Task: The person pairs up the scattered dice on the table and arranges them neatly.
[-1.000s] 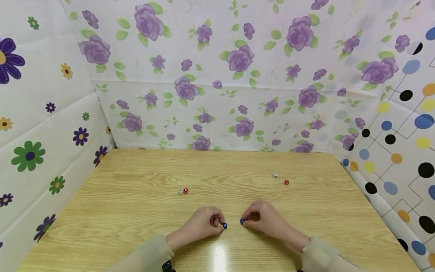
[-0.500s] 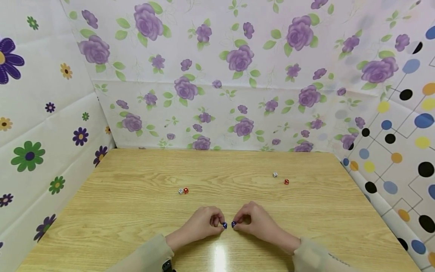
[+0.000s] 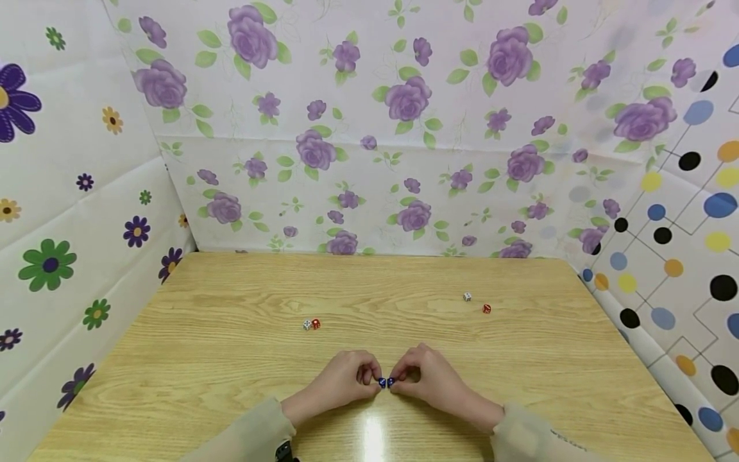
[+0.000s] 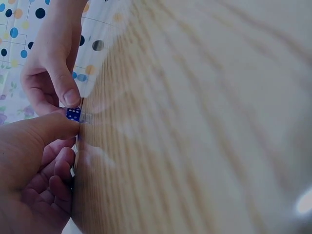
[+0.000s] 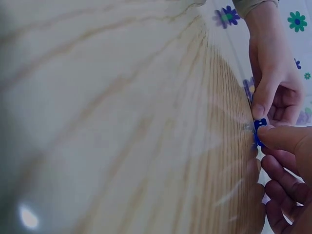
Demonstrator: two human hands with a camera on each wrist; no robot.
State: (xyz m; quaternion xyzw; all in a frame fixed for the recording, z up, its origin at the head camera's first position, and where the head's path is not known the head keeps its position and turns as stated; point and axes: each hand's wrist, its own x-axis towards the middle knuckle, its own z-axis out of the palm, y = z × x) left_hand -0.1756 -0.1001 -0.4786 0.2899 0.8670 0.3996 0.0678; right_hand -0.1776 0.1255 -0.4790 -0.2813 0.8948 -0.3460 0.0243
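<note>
Two blue dice with white pips sit close side by side near the table's front middle. My left hand (image 3: pixel 350 380) pinches the left blue die (image 3: pixel 382 383) between thumb and forefinger. From the other side my right hand (image 3: pixel 430 382) pinches the right blue die (image 3: pixel 391 382) the same way. Only a sliver of gap shows between the dice in the head view. In the left wrist view a blue die (image 4: pixel 73 114) shows between the two thumbs, low at the wooden surface. The right wrist view shows blue (image 5: pixel 260 130) between the fingertips too, partly covered by a thumb.
A white die (image 3: pixel 307 325) and a red die (image 3: pixel 315 324) sit together left of centre on the wooden table (image 3: pixel 242 282). Farther right lie another white die (image 3: pixel 467 297) and a red die (image 3: pixel 487 309), apart. Patterned cloth walls (image 3: pixel 369 192) border the table.
My right hand has slid left across the table with its blue die, up close to the other blue die. The left hand and its die have stayed in place.
</note>
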